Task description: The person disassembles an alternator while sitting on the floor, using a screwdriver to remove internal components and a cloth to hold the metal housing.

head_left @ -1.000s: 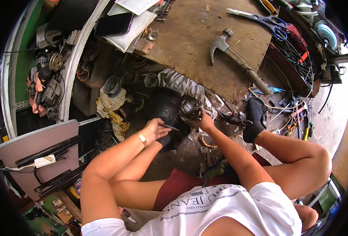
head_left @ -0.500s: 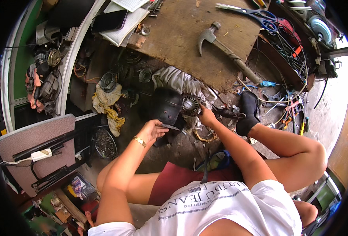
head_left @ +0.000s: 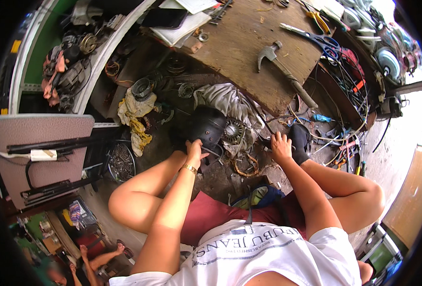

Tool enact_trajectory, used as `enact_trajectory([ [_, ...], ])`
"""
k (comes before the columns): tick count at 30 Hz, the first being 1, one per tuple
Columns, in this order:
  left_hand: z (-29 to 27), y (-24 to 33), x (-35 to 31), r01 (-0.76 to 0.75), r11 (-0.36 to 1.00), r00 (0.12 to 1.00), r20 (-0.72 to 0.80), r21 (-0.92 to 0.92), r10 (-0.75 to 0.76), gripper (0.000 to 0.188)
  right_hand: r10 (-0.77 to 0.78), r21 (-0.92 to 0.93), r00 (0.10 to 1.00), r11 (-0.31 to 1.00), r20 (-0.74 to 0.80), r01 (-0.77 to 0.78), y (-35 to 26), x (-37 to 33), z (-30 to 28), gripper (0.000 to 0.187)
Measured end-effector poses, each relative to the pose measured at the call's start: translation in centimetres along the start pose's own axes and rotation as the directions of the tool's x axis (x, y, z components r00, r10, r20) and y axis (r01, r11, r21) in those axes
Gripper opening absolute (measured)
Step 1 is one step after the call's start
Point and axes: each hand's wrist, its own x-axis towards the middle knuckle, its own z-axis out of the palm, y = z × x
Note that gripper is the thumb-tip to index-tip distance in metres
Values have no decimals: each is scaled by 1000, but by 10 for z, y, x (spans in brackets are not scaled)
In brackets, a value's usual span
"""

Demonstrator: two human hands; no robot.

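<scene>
My left hand [head_left: 195, 150], with a gold watch on its wrist, is closed at the near edge of a rounded black casing [head_left: 203, 125] with rivets. A thin dark strip shows beside its fingers; what they hold is partly hidden. Against the casing's right side lies a round metal motor part [head_left: 233, 130] with teeth round its rim, apart from both hands. Over on the right, my right hand [head_left: 281, 146] has its fingers bent down over a dark object on the floor beside my black shoe [head_left: 300, 140]. That object is mostly covered by the hand.
A claw hammer [head_left: 287, 71], blue-handled scissors [head_left: 315, 41] and a phone [head_left: 165, 18] on papers lie on the low wooden table [head_left: 234, 43]. Several hand tools and cables lie at right. A bowl of small metal parts [head_left: 121, 161] stands left, near yellow cloth [head_left: 137, 119]. Another person sits lower left.
My right hand has left the round motor part and moved right to the dark object by my shoe. My left hand has shifted slightly right, with its grip turned. The view has also shifted.
</scene>
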Motion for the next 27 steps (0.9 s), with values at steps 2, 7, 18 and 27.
enact_trajectory([
  [2,-2,2,3,-22,1000,997,72,-4,22,86,-23,-50,995,999,-94,18,5,0,16,45],
  [7,-9,7,-7,-68,994,989,136,82,57,88,-58,-43,985,998,-162,52,5,-3,35,36],
  [18,-41,2,-3,-150,925,940,341,350,23,77,-157,287,971,936,-181,205,9,-6,-46,64],
  [27,-21,10,-16,-66,940,986,164,336,11,77,18,618,970,774,-241,139,-28,-38,-91,46],
])
